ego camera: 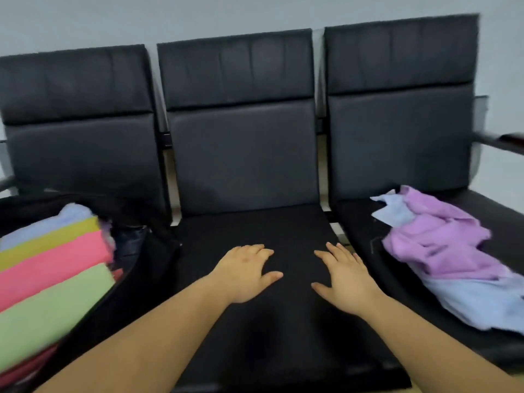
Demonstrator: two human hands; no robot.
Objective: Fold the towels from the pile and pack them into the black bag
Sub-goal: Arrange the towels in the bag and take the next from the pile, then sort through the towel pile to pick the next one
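With both hands hovering empty, left hand (247, 272) and right hand (344, 282) fingers relaxed and apart, you are best reaching right for the purple towel (436, 245) topping the pile.

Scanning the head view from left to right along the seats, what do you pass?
Folded colourful towels in the black bag → left hand → right hand → crumpled pile of purple and light blue towels.

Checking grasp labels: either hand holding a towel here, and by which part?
Nothing is held. The left hand and right hand are both open, fingers straight, over the bare middle seat.
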